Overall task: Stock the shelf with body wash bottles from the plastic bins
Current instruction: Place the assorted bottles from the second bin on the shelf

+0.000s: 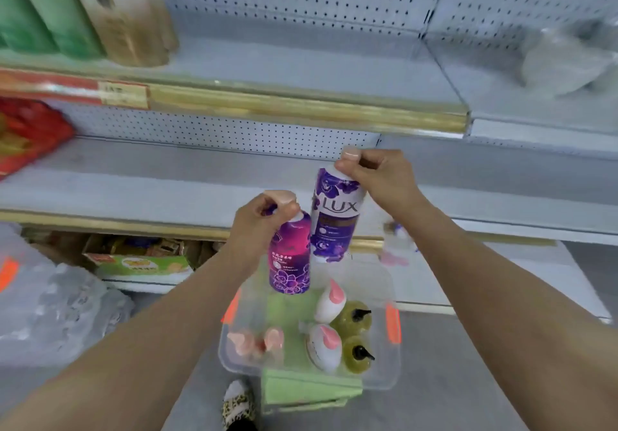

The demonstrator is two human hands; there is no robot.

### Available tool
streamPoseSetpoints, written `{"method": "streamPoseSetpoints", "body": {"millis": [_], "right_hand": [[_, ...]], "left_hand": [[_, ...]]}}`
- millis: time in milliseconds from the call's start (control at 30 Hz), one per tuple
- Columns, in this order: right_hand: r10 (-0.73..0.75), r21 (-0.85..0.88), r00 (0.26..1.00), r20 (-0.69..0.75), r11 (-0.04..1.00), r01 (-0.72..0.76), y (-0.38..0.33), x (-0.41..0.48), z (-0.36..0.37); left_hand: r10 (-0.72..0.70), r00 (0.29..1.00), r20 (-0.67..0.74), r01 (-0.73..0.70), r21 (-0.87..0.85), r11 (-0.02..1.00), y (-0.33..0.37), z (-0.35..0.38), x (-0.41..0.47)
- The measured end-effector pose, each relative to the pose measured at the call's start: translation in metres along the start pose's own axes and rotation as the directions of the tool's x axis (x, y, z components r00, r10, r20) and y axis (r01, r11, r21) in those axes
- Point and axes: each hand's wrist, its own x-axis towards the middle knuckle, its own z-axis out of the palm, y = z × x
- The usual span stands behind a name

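Far left on the upper shelf stand green bottles (33,12) with a tan bottle (127,19) just beside them. Below them a red packet (26,132) lies at the left end of the middle shelf (150,179). On the floor below sits a plastic-wrapped bundle (57,306), with a green carton (143,263) tucked under the lowest shelf.

Towards the middle, the left hand (264,216) has its fingers curled tight round the cap of a pink-and-purple bottle (290,260), which hangs upright over the clear plastic bin (394,363). Just beside it, a little higher, the right hand (374,173) grips the top of a purple LUX bottle (336,216), fingers closed round the cap. That bottle hangs in front of the middle shelf's gold front edge.

In the bin, under both hands, are white bottles with pink caps (329,300) and two yellow-green pump bottles (357,360). More pink caps show through the bin's left wall. A leopard-print shoe (235,404) is on the floor near the bin.

Far right, a clear plastic bag (568,59) rests on the upper shelf.
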Motion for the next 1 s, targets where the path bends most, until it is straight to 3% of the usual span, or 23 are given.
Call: {"method": "streamPoseSetpoints", "body": {"millis": [133,300,600,1000], "right_hand": [[-0.114,-0.041,0.993,-0.027,0.993,0.113,-0.068,0.009,-0.012],[-0.218,-0.062,0.976,-0.027,0.975,0.216,-0.15,0.02,-0.015],[-0.31,-0.039,0.95,-0.024,0.95,0.309,-0.283,0.082,0.025],[-0.26,-0.007,0.965,-0.02,0.966,0.26,-0.316,0.168,0.12]], "left_hand": [[0.091,0.993,-0.08,-0.097,-0.073,0.993,0.067,-0.008,-0.022],[0.087,0.996,-0.024,-0.09,-0.183,0.979,0.135,-0.02,-0.041],[0.154,0.985,-0.078,-0.169,-0.26,0.951,0.218,-0.082,-0.016],[0.201,0.977,-0.071,-0.211,-0.183,0.96,0.285,-0.175,0.039]]}}
